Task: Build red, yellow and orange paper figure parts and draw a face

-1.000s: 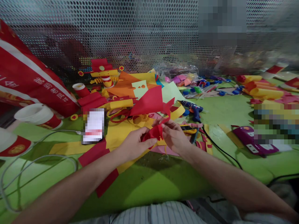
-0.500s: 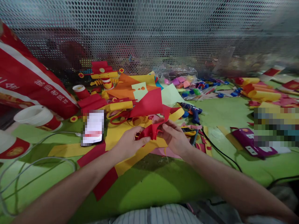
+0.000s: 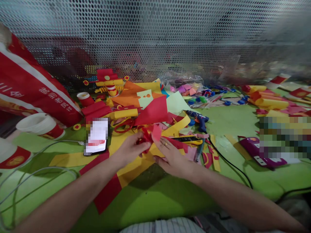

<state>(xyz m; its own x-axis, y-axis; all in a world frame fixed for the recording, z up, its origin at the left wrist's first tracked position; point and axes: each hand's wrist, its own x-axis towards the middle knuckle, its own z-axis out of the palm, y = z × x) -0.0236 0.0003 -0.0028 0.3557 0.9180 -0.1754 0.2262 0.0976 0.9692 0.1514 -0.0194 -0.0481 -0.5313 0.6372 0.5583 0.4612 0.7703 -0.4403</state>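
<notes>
My left hand (image 3: 132,147) is closed on a crumpled piece of red paper (image 3: 146,137) above the yellow sheets. My right hand (image 3: 167,153), with a ring on one finger, has its fingers spread beside the red piece, and its fingertips are near a pinkish-red flap (image 3: 156,131). Whether the right fingers grip anything is hard to see. Under both hands lie yellow paper (image 3: 126,161) and a red strip (image 3: 107,187). Red-handled scissors (image 3: 123,125) rest just beyond my left hand, and a yellow cutter (image 3: 188,139) lies to the right of my right hand.
A phone (image 3: 97,136) with a cable and white cups (image 3: 40,126) are at left, beside a large red bag (image 3: 36,77). Behind stands a paper figure (image 3: 110,81). A blue glue gun (image 3: 198,119), its black cord and a purple box (image 3: 262,152) are at right.
My right hand has turned and moved slightly left and down, its fingers now flatter. The red piece has shifted left between the hands, uncovering the cutter.
</notes>
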